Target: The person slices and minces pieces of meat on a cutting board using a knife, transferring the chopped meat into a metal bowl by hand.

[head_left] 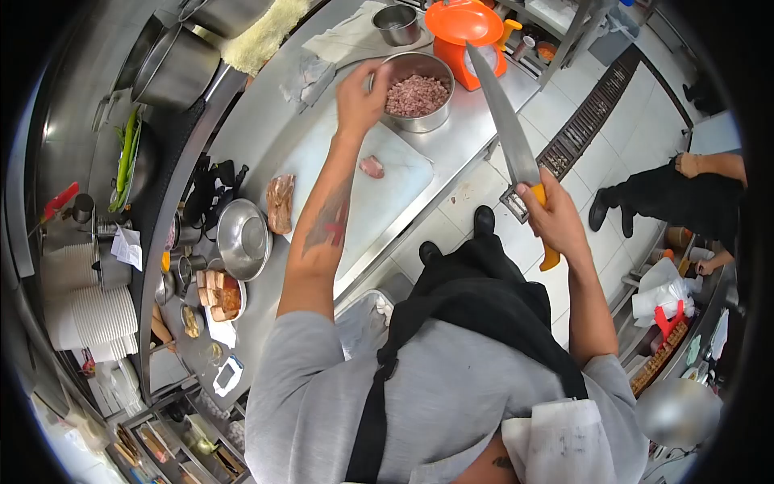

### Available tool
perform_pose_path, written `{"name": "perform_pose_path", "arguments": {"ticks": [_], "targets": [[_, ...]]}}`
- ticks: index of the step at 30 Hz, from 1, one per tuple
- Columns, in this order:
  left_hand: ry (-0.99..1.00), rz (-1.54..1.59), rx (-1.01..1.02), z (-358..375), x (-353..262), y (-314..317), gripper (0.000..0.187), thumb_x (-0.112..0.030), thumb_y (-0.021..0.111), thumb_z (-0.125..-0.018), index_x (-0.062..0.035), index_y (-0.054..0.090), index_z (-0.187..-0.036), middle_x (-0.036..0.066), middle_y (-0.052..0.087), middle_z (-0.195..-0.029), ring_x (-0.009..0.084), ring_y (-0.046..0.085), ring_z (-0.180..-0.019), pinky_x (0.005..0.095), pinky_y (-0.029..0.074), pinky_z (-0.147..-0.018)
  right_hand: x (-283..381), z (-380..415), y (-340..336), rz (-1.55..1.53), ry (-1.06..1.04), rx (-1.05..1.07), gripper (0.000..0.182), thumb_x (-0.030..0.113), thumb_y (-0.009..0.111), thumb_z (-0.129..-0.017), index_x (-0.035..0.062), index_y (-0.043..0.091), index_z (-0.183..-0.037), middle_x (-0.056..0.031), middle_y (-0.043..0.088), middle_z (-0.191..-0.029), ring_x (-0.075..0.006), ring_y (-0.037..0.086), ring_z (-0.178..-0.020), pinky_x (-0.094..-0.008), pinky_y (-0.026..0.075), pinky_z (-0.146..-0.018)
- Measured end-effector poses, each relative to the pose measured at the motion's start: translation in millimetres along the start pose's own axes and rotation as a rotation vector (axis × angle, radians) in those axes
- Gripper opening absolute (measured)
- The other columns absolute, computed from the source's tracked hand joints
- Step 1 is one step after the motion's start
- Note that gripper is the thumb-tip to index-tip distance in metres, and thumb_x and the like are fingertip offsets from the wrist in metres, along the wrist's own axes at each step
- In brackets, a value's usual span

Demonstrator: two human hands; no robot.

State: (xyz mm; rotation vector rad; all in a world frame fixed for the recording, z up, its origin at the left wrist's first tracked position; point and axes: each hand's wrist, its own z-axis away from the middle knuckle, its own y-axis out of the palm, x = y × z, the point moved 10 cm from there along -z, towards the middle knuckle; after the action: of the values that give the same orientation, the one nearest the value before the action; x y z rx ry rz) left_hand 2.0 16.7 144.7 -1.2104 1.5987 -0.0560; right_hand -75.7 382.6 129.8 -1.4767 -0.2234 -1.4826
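Observation:
My right hand (556, 219) grips a large kitchen knife (508, 121) by its yellow handle, blade pointing up and away over the floor. At the left rim of a steel pot (427, 123) is my left hand (360, 98), fingers curled in and slightly blurred; anything inside them is hidden. Chopped raw meat (417, 95) lies in the pot. A small piece of meat (372, 167) rests on the white cutting board (403, 181). A longer slab of meat (280, 203) lies at the board's left edge, beyond my left forearm.
An orange scale (465, 28) stands right of the pot, and a smaller steel pot (397, 26) behind it. A steel bowl (244, 240) and a container of meat blocks (220, 295) sit at left. Another person (685, 189) stands at right, past a floor drain (582, 121).

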Motion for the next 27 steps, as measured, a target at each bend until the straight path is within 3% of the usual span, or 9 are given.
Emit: {"name": "perform_pose_path", "arguments": {"ticks": [1, 3, 5, 9, 14, 15, 16, 20, 27], "targets": [[-0.097, 0.001, -0.051, 16, 8, -17, 0.032, -0.031, 0.070, -0.099, -0.0075, 0.076, -0.121, 0.021, 0.077, -0.111, 0.0324, 0.076, -0.099, 0.0413, 0.058, -0.091, -2, 0, 5, 0.004, -0.008, 0.010, 0.032, 0.032, 0.062, -0.107, 0.0012, 0.053, -0.104, -0.0131, 0.058, -0.066, -0.0234, 0.063, -0.062, -0.0408, 0.049, -0.061], [-0.291, -0.074, 0.199, 80, 44, 6, 0.031, -0.027, 0.071, -0.099, -0.0082, 0.075, -0.123, 0.020, 0.074, -0.123, 0.0338, 0.071, -0.116, 0.0422, 0.055, -0.100, -16, 3, 29, 0.022, 0.114, 0.171, 0.031, 0.032, 0.061, -0.107, 0.0014, 0.053, -0.105, -0.0125, 0.059, -0.067, -0.0232, 0.065, -0.063, -0.0395, 0.051, -0.062], [0.257, -0.457, 0.194, 145, 50, 29, 0.029, -0.021, 0.072, -0.097, -0.0089, 0.075, -0.123, 0.019, 0.069, -0.133, 0.0354, 0.064, -0.126, 0.0444, 0.052, -0.104, -10, -2, 60, 0.102, -0.037, 0.240, 0.030, 0.031, 0.056, -0.109, 0.0013, 0.053, -0.106, -0.0164, 0.066, -0.072, -0.0305, 0.069, -0.063, -0.0442, 0.054, -0.067], [0.084, -0.340, 0.085, 222, 51, 2, 0.030, -0.014, 0.072, -0.096, -0.0104, 0.075, -0.125, 0.017, 0.065, -0.139, 0.0380, 0.061, -0.127, 0.0455, 0.051, -0.107, -9, -8, 128, 0.256, -0.045, 0.461, 0.030, 0.030, 0.052, -0.109, 0.0005, 0.054, -0.108, -0.0212, 0.071, -0.078, -0.0375, 0.073, -0.071, -0.0509, 0.055, -0.073], [-0.099, -0.283, -0.069, 290, 47, -32, 0.035, -0.012, 0.075, -0.092, -0.0108, 0.074, -0.128, 0.015, 0.067, -0.135, 0.0360, 0.061, -0.129, 0.0455, 0.050, -0.109, -16, -14, 192, 0.420, 0.002, 0.587, 0.026, 0.025, 0.051, -0.107, -0.0009, 0.054, -0.110, -0.0263, 0.071, -0.080, -0.0436, 0.073, -0.084, -0.0577, 0.055, -0.079], [-0.127, -0.234, -0.123, 302, 45, -40, 0.035, -0.012, 0.074, -0.093, -0.0110, 0.074, -0.128, 0.014, 0.067, -0.135, 0.0352, 0.062, -0.128, 0.0453, 0.051, -0.108, -17, -22, 210, 0.486, -0.176, 0.532, 0.025, 0.021, 0.051, -0.105, -0.0018, 0.054, -0.112, -0.0281, 0.071, -0.081, -0.0457, 0.073, -0.085, -0.0594, 0.055, -0.080], [-0.104, -0.222, -0.231, 306, 40, -53, 0.032, -0.011, 0.075, -0.090, -0.0117, 0.076, -0.122, 0.010, 0.070, -0.127, 0.0322, 0.063, -0.122, 0.0448, 0.051, -0.101, -3, -17, 225, 0.542, -0.358, 0.487, 0.024, 0.018, 0.052, -0.103, -0.0026, 0.054, -0.114, -0.0298, 0.071, -0.081, -0.0477, 0.072, -0.087, -0.0611, 0.054, -0.081], [-0.134, -0.347, -0.236, 311, 49, -63, 0.019, -0.012, 0.077, -0.085, -0.0118, 0.076, -0.104, 0.006, 0.069, -0.112, 0.0293, 0.061, -0.109, 0.0421, 0.046, -0.092, 11, 4, 260, 0.695, -0.461, 0.472, 0.031, 0.014, 0.052, -0.098, -0.0047, 0.053, -0.122, -0.0331, 0.070, -0.083, -0.0529, 0.070, -0.084, -0.0629, 0.055, -0.080], [-0.255, -0.340, -0.288, 305, 64, -63, 0.013, -0.022, 0.078, -0.080, -0.0148, 0.076, -0.092, 0.004, 0.064, -0.098, 0.0265, 0.058, -0.101, 0.0435, 0.044, -0.086, 26, 18, 263, 0.818, -0.517, 0.456, 0.043, 0.013, 0.051, -0.096, -0.0070, 0.051, -0.134, -0.0354, 0.069, -0.082, -0.0546, 0.069, -0.079, -0.0645, 0.055, -0.074]]}}
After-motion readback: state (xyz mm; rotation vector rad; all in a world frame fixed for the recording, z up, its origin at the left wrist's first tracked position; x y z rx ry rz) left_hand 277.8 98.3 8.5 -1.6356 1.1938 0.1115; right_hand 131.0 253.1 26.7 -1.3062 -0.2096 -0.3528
